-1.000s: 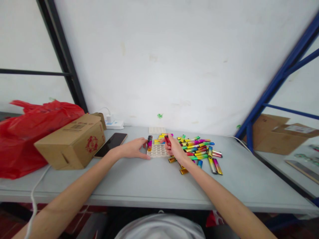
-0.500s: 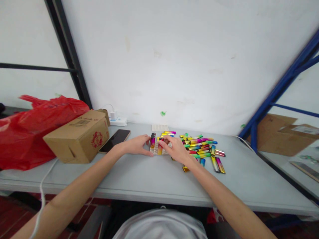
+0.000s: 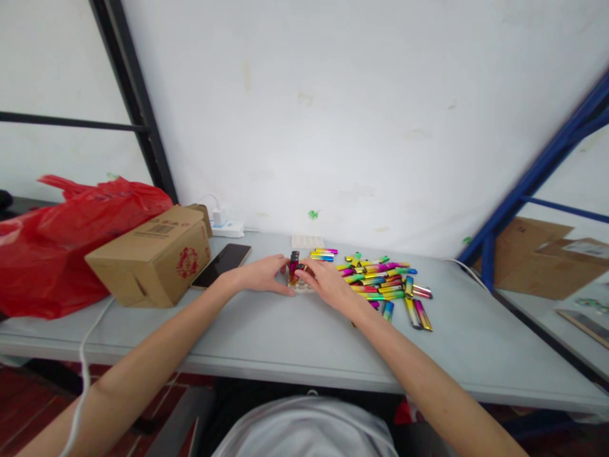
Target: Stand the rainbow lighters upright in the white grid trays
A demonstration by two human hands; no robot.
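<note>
So our right hand [image 3: 327,282] has a lighter [image 3: 300,268] pinched mid-frame, at the pale tray [image 3: 302,289]. Our left hand [image 3: 264,275] curls beside it; we can't tell if that grip's closed.

I take the brown carton [image 3: 143,257] as reference: a red plastic bag [image 3: 61,238] sits at its left, and a phone [image 3: 227,257] lies flat just to its right. Behind and right of the carton, I register a white power strip [image 3: 229,229]; a blue metal frame [image 3: 488,260] stands well to the carton's right.
</note>
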